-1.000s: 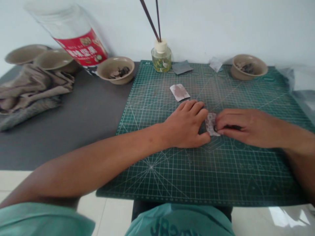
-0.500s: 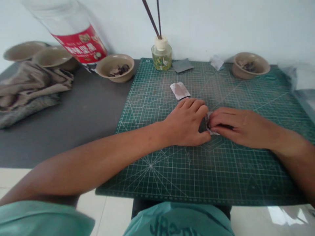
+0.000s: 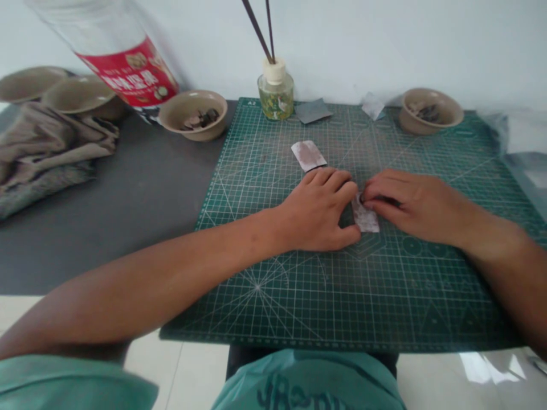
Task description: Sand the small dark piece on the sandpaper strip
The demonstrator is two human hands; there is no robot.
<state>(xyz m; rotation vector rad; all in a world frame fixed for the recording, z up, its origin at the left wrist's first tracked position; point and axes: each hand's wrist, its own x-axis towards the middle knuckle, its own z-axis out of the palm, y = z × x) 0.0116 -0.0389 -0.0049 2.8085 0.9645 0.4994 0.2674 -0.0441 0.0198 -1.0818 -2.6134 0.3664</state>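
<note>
A small white sheet with brownish smudges (image 3: 366, 220) lies on the green cutting mat (image 3: 299, 296). My left hand (image 3: 322, 210) rests at its left side, thumb and fingertips on the sheet's edge, holding it down. Over the sheet's upper end, the fingers of my right hand (image 3: 410, 202) are pinched together on a small dark piece, mostly hidden by the fingertips. Another smudged white sheet (image 3: 309, 155) lies just beyond my left fingers.
Bowls with dark and brown pieces stand at the back left (image 3: 194, 117) and back right (image 3: 431, 111). A reed diffuser (image 3: 276, 94), grey sheet (image 3: 314, 111) and pale scrap (image 3: 373, 106) line the back. Left are a large jar (image 3: 132, 74) and crumpled cloth (image 3: 55, 142).
My right hand has moved up along the sheet, uncovering its lower part. My left hand has stayed nearly in place. The whole view has shifted slightly.
</note>
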